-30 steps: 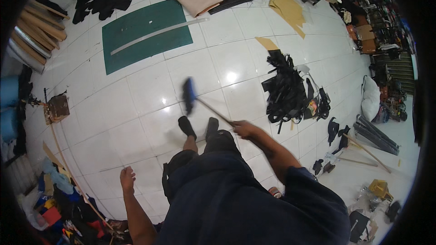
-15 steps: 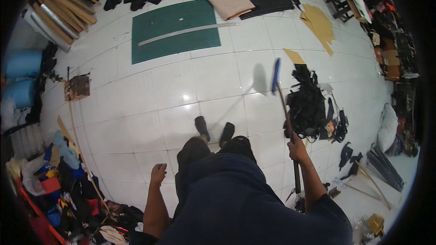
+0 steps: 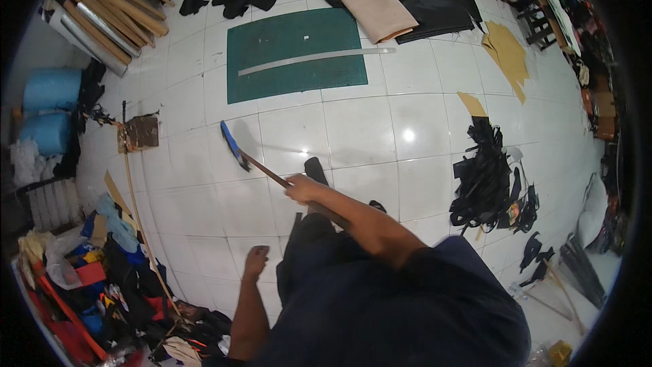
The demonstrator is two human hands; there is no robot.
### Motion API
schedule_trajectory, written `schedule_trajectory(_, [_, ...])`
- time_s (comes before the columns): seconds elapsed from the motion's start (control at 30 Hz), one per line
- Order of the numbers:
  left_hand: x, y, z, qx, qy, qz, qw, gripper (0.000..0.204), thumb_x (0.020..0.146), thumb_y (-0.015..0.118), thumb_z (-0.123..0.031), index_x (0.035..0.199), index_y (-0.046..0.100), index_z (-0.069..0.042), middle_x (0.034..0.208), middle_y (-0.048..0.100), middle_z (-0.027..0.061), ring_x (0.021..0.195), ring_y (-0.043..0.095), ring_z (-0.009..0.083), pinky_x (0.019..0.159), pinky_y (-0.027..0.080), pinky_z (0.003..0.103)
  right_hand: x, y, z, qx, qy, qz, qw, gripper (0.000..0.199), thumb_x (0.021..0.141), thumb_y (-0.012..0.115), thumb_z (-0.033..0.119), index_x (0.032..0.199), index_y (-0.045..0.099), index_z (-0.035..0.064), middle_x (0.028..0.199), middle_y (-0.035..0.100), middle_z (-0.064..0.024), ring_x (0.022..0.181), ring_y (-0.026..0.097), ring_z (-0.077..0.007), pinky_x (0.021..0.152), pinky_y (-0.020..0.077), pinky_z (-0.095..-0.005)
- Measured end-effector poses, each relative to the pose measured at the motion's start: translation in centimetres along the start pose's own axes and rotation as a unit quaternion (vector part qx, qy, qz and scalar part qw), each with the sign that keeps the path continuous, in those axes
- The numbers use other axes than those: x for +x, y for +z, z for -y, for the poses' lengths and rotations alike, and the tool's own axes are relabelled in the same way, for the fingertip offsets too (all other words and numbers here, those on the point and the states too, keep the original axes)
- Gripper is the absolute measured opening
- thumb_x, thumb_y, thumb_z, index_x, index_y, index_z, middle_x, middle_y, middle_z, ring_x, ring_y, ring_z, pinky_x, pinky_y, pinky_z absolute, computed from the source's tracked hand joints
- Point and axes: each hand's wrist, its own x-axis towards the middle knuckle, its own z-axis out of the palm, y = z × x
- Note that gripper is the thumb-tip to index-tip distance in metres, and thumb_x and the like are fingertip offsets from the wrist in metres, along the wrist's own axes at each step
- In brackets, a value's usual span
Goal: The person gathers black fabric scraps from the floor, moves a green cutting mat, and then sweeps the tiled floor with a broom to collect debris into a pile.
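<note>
My right hand point(image 3: 299, 189) is wrapped round the brown handle of a broom point(image 3: 266, 171), with the arm reaching across in front of my body. The broom's blue head point(image 3: 231, 141) is at the floor left of my feet, its dark bristles on the side toward me. My left hand point(image 3: 257, 261) hangs by my left side, fingers curled in and nothing seen in it. To the right, apart from the broom, lies a heap of black scraps point(image 3: 482, 177) on the white tiles.
Ahead lies a green cutting mat point(image 3: 292, 34) with a long metal ruler point(image 3: 312, 60). Folded beige material point(image 3: 375, 8) and black pieces are beyond it. Cardboard tubes point(image 3: 112, 10) lean at far left. A dustpan-like box on a pole point(image 3: 141, 133) stands left, above a cluttered pile point(image 3: 122, 278).
My right hand has swung the broom from beside the black heap across to the left. The view has shifted, and one foot has moved. My left hand still hangs at my side.
</note>
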Motion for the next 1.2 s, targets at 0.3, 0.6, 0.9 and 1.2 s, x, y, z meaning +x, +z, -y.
schedule_trajectory(0.3, [5.5, -12.0, -4.8, -0.117, -0.012, -0.075, 0.990, 0.039, 0.083, 0.055, -0.034, 0.106, 0.049, -0.003, 0.090, 0.053, 0.0051, 0.074, 0.053, 0.0144, 0.063, 0.043, 0.028, -9.5, -13.0, -8.5, 0.129, 0.170, -0.120, 0.970, 0.046, 0.082, 0.053, 0.019, 0.127, 0.046, 0.0131, 0.058, 0.043, 0.0016, 0.046, 0.038, -0.0083, 0.038, 0.0336, -0.0256])
schedule_trajectory(0.6, [9.3, -8.2, -12.8, -0.053, 0.046, 0.032, 0.997, 0.039, 0.083, 0.056, -0.033, 0.104, 0.052, 0.000, 0.086, 0.055, 0.0049, 0.070, 0.052, 0.0126, 0.057, 0.042, 0.025, -29.8, -23.5, -20.4, -0.027, 0.418, -0.401, 0.815, 0.008, 0.072, 0.052, 0.006, 0.076, 0.055, -0.0005, 0.057, 0.051, -0.0083, 0.043, 0.050, -0.0191, 0.039, 0.0400, -0.0354])
schedule_trajectory(0.9, [9.1, -6.7, -15.4, -0.002, -0.017, 0.001, 1.000, 0.047, 0.081, 0.056, -0.037, 0.111, 0.048, -0.003, 0.093, 0.055, 0.0077, 0.076, 0.054, 0.0163, 0.063, 0.044, 0.031, -25.3, -17.5, 2.9, 0.129, 0.217, -0.222, 0.942, 0.049, 0.078, 0.050, 0.009, 0.125, 0.042, -0.0027, 0.106, 0.059, -0.0190, 0.086, 0.059, -0.0211, 0.074, 0.0471, -0.0320])
schedule_trajectory(1.2, [4.9, 0.5, -24.4, 0.039, 0.011, -0.028, 0.999, 0.044, 0.083, 0.055, -0.035, 0.112, 0.048, -0.004, 0.094, 0.054, 0.0069, 0.076, 0.054, 0.0166, 0.062, 0.043, 0.030, -2.8, -23.2, -5.1, -0.080, 0.013, -0.163, 0.983, 0.044, 0.075, 0.049, 0.017, 0.116, 0.050, -0.0014, 0.085, 0.060, -0.0210, 0.071, 0.059, -0.0303, 0.066, 0.0476, -0.0397])
